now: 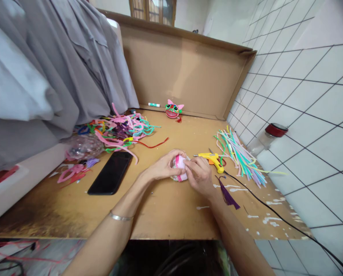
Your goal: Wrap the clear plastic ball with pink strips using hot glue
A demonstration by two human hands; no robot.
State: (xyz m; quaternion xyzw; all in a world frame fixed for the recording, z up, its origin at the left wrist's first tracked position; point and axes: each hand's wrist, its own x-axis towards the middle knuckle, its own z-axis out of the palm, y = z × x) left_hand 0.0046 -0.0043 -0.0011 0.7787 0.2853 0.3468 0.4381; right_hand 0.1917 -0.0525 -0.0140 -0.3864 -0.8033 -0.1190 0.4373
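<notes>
My left hand is closed round a small rounded craft piece with pink and white stripes that look fuzzy, like pipe cleaners. From the other side, the fingers of my right hand pinch at the piece's right edge. Whether they hold a separate strip there is hidden. Just beyond my right hand lies a yellow hot glue gun, its nozzle pointing left. A purple tassel rests to the right of my right wrist.
Pipe cleaners form a bundle at right and a tangled heap at left. A black phone lies left of my hands. Against the cardboard wall sit a decorated animal-head figure and a glue stick. A black cord crosses the right side.
</notes>
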